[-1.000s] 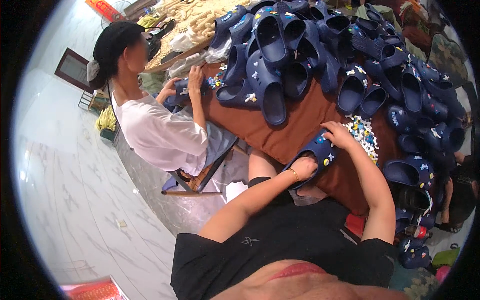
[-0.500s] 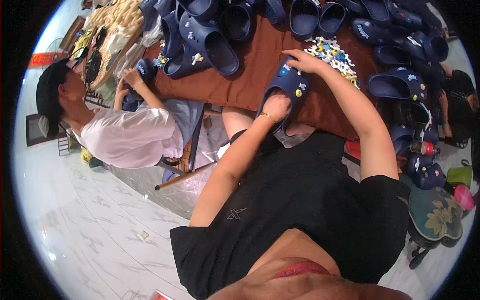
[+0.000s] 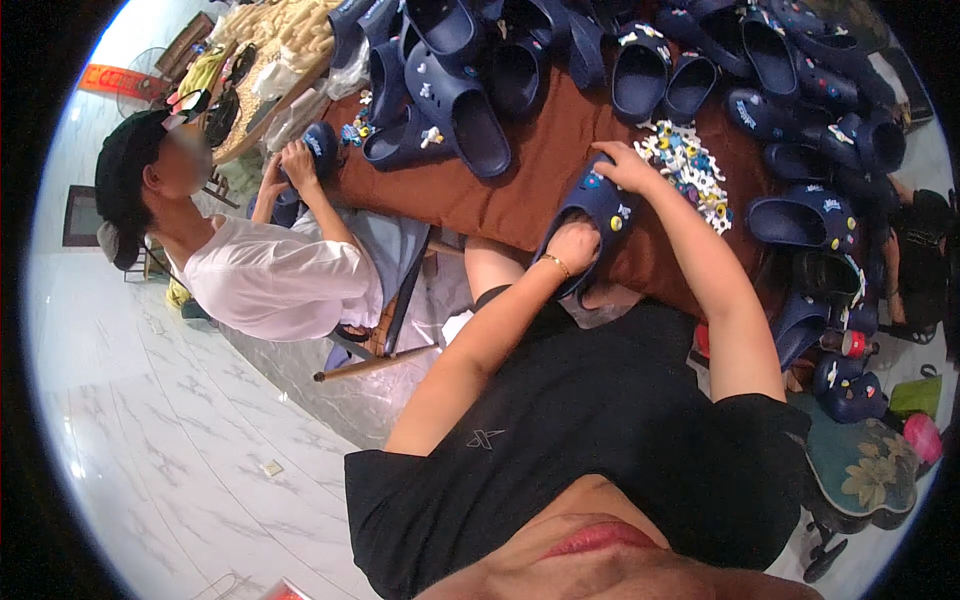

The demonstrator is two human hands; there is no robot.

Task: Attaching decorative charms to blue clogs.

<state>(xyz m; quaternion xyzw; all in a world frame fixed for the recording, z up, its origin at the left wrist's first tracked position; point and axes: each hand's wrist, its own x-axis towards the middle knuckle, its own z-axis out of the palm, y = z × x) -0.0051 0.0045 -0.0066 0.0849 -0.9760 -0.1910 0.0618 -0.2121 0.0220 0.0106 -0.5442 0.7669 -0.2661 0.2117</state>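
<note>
A navy clog (image 3: 604,202) rests across the near edge of the brown-covered table, toe pointing away from me. Small charms sit on its upper, among them a round yellow one and a white one. Curled into the foot opening is my left hand (image 3: 574,249), its fingertips hidden inside the shoe. My right hand (image 3: 622,168) grips the toe end from above, fingers bent over its far edge. Just right of that hand lies a pile of white, yellow and blue charms (image 3: 690,172).
More navy clogs (image 3: 455,110) cover the table's far side and right end. At the left, a person in a white shirt (image 3: 275,270) handles another clog (image 3: 320,148). A drink bottle (image 3: 850,344) and a flower-patterned stool (image 3: 865,470) are on the right.
The view has shifted, so the table and clogs appear lower and further right. Both my hands stay on the same clog, the left still inside it.
</note>
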